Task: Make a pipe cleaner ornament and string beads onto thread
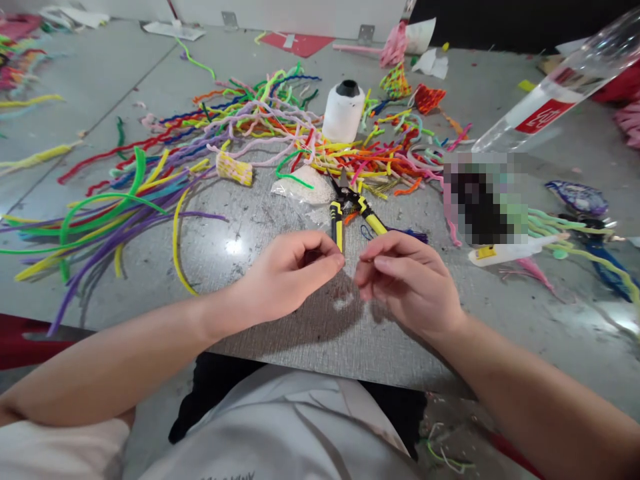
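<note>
My left hand (pixel 295 270) is closed in a pinch, thumb against the curled index finger, above the near part of the grey table (pixel 280 333). Whatever it may hold is too small to make out. Just to the right, my right hand (pixel 417 283) is also closed, thumb and fingertips together, and I cannot make out anything in it. A small gap separates the two hands. Right behind them lie cutters with yellow-and-black handles (pixel 370 215), blades apart. A clear bag of small white beads (pixel 305 187) lies beside the blades.
Behind the cutters spread many colourful pipe cleaners (pixel 250 120), with long ones (pixel 100 233) at left. A white thread cone (pixel 343 113) stands among them. To the right are a clear bottle (pixel 545 110), a white glue tube (pixel 515 250) and a blurred-out patch (pixel 483 200).
</note>
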The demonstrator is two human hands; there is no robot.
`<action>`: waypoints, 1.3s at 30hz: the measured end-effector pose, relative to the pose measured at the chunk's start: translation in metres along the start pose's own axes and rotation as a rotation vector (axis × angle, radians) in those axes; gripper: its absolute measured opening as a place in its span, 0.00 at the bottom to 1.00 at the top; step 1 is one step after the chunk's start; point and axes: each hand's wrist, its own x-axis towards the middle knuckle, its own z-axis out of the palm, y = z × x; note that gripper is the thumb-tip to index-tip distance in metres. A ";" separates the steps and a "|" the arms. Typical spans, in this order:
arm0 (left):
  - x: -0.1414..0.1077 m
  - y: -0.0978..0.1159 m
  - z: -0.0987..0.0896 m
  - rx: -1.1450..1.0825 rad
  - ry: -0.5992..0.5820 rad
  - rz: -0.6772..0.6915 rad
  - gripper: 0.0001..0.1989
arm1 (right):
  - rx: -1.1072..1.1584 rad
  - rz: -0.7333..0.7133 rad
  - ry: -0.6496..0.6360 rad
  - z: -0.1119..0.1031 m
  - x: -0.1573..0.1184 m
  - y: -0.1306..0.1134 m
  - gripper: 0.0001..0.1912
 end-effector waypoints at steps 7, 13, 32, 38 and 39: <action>-0.002 0.001 0.000 0.006 -0.006 0.030 0.09 | -0.004 -0.011 -0.025 0.000 -0.003 -0.002 0.07; -0.004 0.003 0.000 -0.012 -0.021 0.036 0.10 | 0.041 -0.005 -0.079 0.000 -0.003 -0.002 0.07; -0.006 0.002 -0.001 0.119 0.003 0.197 0.09 | -0.161 -0.181 -0.163 -0.003 0.001 0.009 0.12; -0.009 0.005 -0.002 0.116 -0.014 0.192 0.08 | -0.531 -0.445 -0.041 -0.003 -0.005 0.009 0.04; -0.009 0.006 -0.002 0.102 -0.021 0.186 0.08 | -0.594 -0.523 -0.015 -0.004 -0.006 0.009 0.05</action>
